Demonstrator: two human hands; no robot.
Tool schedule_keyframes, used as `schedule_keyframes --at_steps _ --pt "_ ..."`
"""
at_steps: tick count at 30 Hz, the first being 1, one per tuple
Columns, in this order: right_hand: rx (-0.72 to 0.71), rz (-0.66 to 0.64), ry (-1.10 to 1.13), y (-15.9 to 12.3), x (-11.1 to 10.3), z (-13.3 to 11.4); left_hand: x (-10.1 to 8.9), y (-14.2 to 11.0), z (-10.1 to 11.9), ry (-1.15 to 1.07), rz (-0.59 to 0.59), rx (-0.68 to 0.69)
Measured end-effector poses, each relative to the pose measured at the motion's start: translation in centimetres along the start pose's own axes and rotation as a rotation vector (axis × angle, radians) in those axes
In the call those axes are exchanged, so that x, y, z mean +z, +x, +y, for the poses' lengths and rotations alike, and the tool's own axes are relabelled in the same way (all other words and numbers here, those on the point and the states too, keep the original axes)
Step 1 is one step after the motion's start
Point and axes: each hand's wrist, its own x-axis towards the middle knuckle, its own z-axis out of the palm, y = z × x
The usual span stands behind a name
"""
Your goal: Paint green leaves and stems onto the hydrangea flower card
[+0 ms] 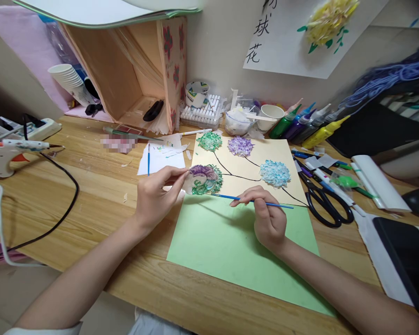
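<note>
My left hand [160, 195] pinches the edge of a see-through, paint-smeared piece [204, 179], purple on top and green along the bottom. It looks like a thin plastic lid, though its exact kind is unclear. Between the fingers of my right hand [267, 214] lies a slim blue paintbrush [272, 203], its tip pointing left to the lower edge of that piece. Below both hands is a light green sheet [230, 260]. Behind them a cream sheet [202, 156] carries dark stems and textured blossoms: green [210, 141], purple [241, 146] and light blue [275, 173].
Black-handled scissors [330, 204] and several pens lie at the right, near a black phone [403, 256]. A glue gun [14, 153] with its cable is at the left. Paint bottles [293, 123], a clear bowl [239, 121] and a peach box [174, 70] stand behind.
</note>
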Motion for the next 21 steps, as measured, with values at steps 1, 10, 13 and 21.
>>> schedule_keyframes --at_steps 1,10,13,21 --pt "-0.013 -0.016 0.008 0.0 0.0 0.0 0.0 0.0 0.0 -0.005 0.0 -0.008" --pt "-0.065 -0.077 -0.108 0.1 0.0 -0.1 0.1 0.0 0.1 -0.063 -0.011 -0.118" --pt "-0.126 -0.099 -0.148 0.0 -0.1 -0.2 0.2 0.0 0.1 -0.093 -0.013 -0.18" --pt "-0.463 -0.239 -0.398 0.2 -0.1 -1.2 0.4 0.0 0.0 -0.215 -0.015 -0.341"
